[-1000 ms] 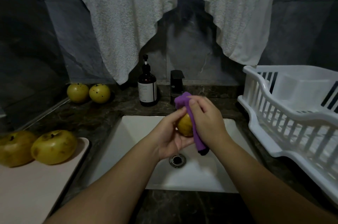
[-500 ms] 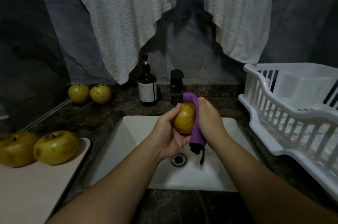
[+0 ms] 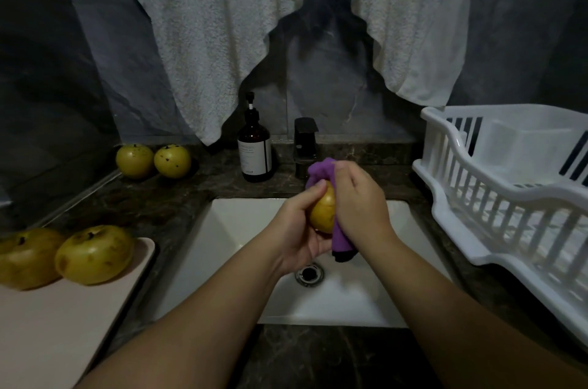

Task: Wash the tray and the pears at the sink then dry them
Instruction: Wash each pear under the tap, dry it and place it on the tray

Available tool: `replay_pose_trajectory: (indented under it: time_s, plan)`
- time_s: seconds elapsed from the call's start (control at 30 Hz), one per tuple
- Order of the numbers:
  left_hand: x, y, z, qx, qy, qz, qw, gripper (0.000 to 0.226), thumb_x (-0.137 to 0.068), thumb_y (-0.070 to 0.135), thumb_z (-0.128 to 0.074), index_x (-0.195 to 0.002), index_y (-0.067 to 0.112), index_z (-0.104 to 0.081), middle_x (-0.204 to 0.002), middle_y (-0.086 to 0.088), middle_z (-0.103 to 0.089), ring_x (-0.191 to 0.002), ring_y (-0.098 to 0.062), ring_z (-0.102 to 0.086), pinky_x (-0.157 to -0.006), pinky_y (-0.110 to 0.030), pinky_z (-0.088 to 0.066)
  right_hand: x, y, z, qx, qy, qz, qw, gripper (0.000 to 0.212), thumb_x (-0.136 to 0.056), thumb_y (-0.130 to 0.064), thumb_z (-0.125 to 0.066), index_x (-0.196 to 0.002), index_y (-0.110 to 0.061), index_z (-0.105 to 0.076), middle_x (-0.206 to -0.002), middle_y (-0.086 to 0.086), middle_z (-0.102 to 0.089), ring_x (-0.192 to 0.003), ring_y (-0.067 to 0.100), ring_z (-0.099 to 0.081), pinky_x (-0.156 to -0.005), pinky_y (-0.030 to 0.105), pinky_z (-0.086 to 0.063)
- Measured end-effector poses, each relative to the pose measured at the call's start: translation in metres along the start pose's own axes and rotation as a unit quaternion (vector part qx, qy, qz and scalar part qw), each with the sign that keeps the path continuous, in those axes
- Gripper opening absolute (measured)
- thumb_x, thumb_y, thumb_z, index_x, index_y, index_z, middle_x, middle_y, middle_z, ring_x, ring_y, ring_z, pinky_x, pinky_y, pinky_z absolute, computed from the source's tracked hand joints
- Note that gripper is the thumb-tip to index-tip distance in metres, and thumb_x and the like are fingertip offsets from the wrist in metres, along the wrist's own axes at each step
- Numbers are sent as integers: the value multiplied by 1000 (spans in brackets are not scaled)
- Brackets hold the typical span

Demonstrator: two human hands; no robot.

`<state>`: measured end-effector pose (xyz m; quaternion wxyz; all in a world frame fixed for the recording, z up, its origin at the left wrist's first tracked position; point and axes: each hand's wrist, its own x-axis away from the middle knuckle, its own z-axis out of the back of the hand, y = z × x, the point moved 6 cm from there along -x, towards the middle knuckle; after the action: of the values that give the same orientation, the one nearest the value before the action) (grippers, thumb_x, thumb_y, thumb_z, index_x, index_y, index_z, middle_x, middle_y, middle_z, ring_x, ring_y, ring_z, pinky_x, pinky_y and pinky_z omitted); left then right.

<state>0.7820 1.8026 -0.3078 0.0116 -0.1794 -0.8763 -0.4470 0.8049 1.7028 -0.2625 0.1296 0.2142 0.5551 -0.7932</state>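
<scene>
Over the white sink (image 3: 241,229), my left hand (image 3: 297,226) grips a yellow-brown pear (image 3: 323,213) from the left. My right hand (image 3: 361,207) holds a purple cloth (image 3: 321,170) against the pear's right side; the cloth sticks out above my fingers and hangs dark below my palm. A pale pink tray (image 3: 57,325) lies at the left front with two pears (image 3: 94,255) on its far end. Two more pears (image 3: 171,161) rest on the counter at the back left.
A brown pump bottle (image 3: 254,150) and a black faucet (image 3: 305,140) stand behind the sink. A white dish rack (image 3: 509,197) fills the counter at the right. A white towel (image 3: 286,7) hangs on the wall above. The drain (image 3: 309,274) lies below my hands.
My right hand has slid the purple cloth up along the pear's right side, so more cloth now bunches above my fingers. The pear has turned slightly in my left hand.
</scene>
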Motion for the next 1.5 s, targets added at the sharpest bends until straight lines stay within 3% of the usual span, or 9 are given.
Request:
replay_pose_trajectory:
  time_s: [0.2,0.3,0.4,0.53,0.67,0.9,1.13,1.3,1.5]
  plan:
    - [2,8,2,95,-24,-9,995,76,-84,50,-64,-144,4,-56,-139,-26,-62,-128,-40,-61,-101,-54,-54,-5,22,-6,-227,-28,-209,951,20,-102,-55,-46,-106,-36,-52,-118,3,-64,-104,17,-65,-90,42,-55]
    - [1,9,8,119,-23,-6,993,77,-85,53,-64,-143,3,-57,-136,-27,-64,-122,-41,-66,-102,-54,-52,0,22,-17,-305,-92,-230,920,44,-85,-59,-65,-116,-29,-55,-122,10,-63,-111,28,-66,-97,51,-55]
    - [1,10,11,134,-16,-15,991,74,-87,52,-64,-142,3,-58,-136,-27,-64,-122,-42,-66,-106,-55,-50,4,21,-14,-237,-135,-201,941,48,-76,-56,-73,-117,-35,-60,-117,2,-68,-101,17,-71,-88,41,-60]
    - [0,16,11,137,18,-49,989,74,-81,49,-70,-139,4,-59,-131,-27,-67,-119,-40,-68,-104,-52,-54,-5,15,6,-67,-103,-142,982,13,-94,-47,-63,-102,-38,-68,-107,-5,-69,-93,13,-69,-70,28,-50]
    - [1,22,1,126,61,-56,989,70,-74,47,-74,-131,8,-63,-118,-24,-74,-106,-38,-74,-92,-47,-61,-12,7,26,45,-59,-123,990,27,-99,-35,-49,-92,-23,-71,-96,5,-68,-85,20,-64,-62,31,-40]
    - [10,51,-56,73,36,-56,995,74,-73,50,-74,-136,13,-64,-122,-19,-74,-107,-34,-73,-72,-43,-64,-30,-21,60,-73,-67,-204,974,39,-91,-53,-55,-93,-19,-73,-96,10,-76,-96,31,-71,-92,52,-57]
    - [2,62,-117,101,27,-31,994,63,-91,55,-67,-134,9,-63,-127,-20,-70,-117,-36,-68,-89,-46,-59,-62,-75,140,38,16,-134,990,33,-102,-36,-44,-110,-16,-69,-108,16,-70,-97,37,-66,-77,39,-54]
    - [-1,58,-167,87,14,-39,995,54,-91,53,-69,-125,11,-65,-116,-18,-72,-97,-34,-72,-72,-45,-65,-78,-107,213,-112,101,-151,977,27,-105,-39,-43,-126,-29,-57,-127,3,-55,-111,30,-56,-64,42,-63]
    - [-3,20,-179,68,8,3,998,61,-90,56,-70,-129,10,-65,-121,-20,-72,-103,-35,-74,-75,-45,-65,-64,-103,239,159,25,-24,987,29,-104,-42,-49,-114,-26,-72,-113,2,-71,-102,23,-64,-91,42,-53]
